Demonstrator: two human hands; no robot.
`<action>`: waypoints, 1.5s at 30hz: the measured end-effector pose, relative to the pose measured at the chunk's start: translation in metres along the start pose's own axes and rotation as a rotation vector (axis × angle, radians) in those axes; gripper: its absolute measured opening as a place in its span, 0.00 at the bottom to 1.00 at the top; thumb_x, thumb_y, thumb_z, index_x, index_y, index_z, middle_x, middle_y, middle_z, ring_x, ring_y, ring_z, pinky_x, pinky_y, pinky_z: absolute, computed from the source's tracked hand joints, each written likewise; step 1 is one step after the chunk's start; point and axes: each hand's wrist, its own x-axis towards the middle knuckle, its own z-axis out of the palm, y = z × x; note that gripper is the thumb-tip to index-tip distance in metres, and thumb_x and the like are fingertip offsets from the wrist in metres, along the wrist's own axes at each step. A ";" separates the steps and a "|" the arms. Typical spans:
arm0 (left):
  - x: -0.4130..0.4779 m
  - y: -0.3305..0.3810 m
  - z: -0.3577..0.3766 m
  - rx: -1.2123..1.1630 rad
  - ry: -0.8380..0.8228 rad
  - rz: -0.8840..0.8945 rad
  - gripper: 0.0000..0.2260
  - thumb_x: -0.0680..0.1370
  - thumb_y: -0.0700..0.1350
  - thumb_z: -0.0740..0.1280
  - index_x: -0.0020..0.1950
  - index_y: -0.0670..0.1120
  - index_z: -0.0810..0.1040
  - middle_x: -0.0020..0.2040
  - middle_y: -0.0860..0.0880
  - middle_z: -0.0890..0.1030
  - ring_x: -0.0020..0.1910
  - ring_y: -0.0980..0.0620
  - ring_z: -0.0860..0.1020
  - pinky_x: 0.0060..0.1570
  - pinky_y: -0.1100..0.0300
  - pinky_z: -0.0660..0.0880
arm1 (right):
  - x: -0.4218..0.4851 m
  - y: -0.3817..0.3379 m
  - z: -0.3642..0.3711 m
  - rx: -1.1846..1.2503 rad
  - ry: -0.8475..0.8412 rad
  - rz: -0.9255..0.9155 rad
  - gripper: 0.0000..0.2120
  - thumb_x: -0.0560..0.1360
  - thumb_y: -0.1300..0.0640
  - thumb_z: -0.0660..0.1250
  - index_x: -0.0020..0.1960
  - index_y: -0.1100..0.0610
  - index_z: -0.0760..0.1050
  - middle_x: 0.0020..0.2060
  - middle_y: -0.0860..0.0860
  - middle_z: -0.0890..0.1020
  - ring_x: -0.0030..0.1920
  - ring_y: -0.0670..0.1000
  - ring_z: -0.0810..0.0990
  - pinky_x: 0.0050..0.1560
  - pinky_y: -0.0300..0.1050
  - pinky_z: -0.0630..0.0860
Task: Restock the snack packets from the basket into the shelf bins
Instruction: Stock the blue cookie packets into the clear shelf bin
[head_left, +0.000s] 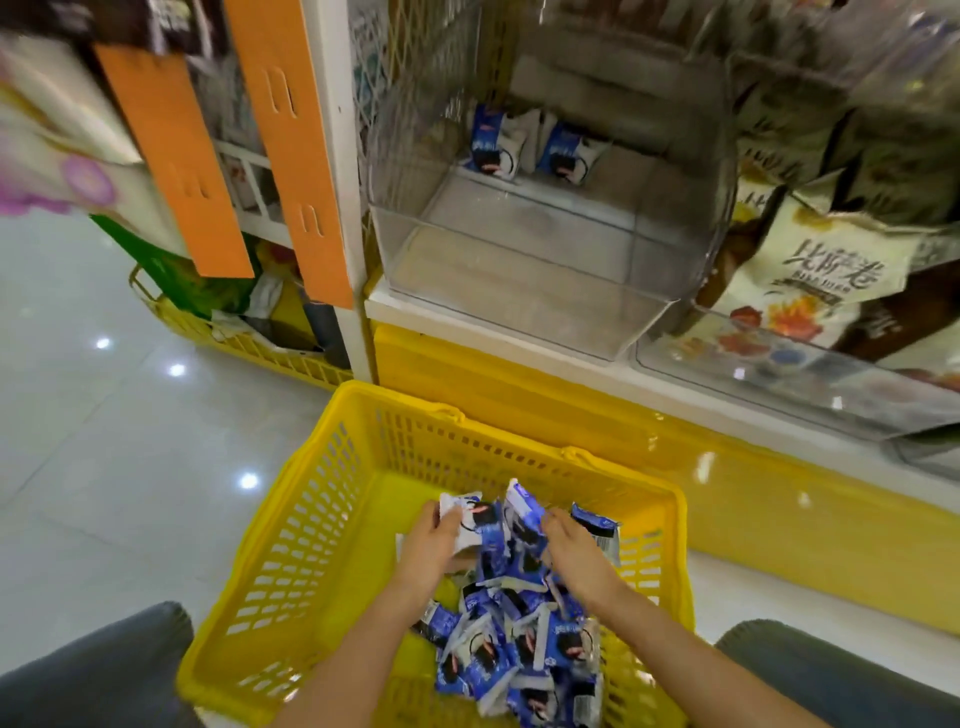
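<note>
A yellow plastic basket (332, 530) stands on the floor in front of me, holding several blue-and-white snack packets (519, 654). Both of my hands are inside it. My left hand (428, 551) grips a bunch of packets (480, 525) lifted off the pile. My right hand (571, 553) closes on more packets (524, 512) from the other side. Above, on the white shelf, a clear plastic bin (524, 280) stands nearly bare, with two of the same packets (530, 148) upright at its back.
To the right sits a second clear bin (779, 379) filled with larger cream snack bags (815, 280). Two orange strips (291, 145) hang at the left of the shelf post. Another yellow basket (244, 343) rests on the tiled floor at the left. My knees frame the basket.
</note>
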 end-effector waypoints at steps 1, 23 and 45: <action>-0.008 0.006 0.002 -0.096 0.002 -0.009 0.04 0.81 0.45 0.58 0.55 0.49 0.66 0.51 0.49 0.73 0.47 0.44 0.79 0.40 0.54 0.81 | -0.006 -0.004 -0.001 0.113 0.007 0.030 0.22 0.83 0.52 0.47 0.75 0.58 0.56 0.71 0.57 0.66 0.68 0.56 0.67 0.67 0.46 0.63; -0.093 0.116 -0.011 -0.220 -0.125 0.171 0.16 0.77 0.42 0.66 0.64 0.42 0.72 0.47 0.44 0.81 0.32 0.52 0.80 0.30 0.57 0.78 | -0.077 -0.108 -0.091 0.289 0.096 -0.154 0.21 0.75 0.38 0.59 0.39 0.54 0.76 0.29 0.51 0.79 0.28 0.46 0.74 0.32 0.37 0.72; -0.102 0.177 -0.024 -0.174 -0.212 0.453 0.11 0.75 0.40 0.68 0.56 0.48 0.76 0.49 0.48 0.84 0.44 0.52 0.83 0.39 0.57 0.80 | -0.097 -0.186 -0.093 0.153 -0.153 -0.388 0.06 0.75 0.55 0.67 0.51 0.50 0.78 0.49 0.50 0.84 0.49 0.44 0.81 0.49 0.36 0.77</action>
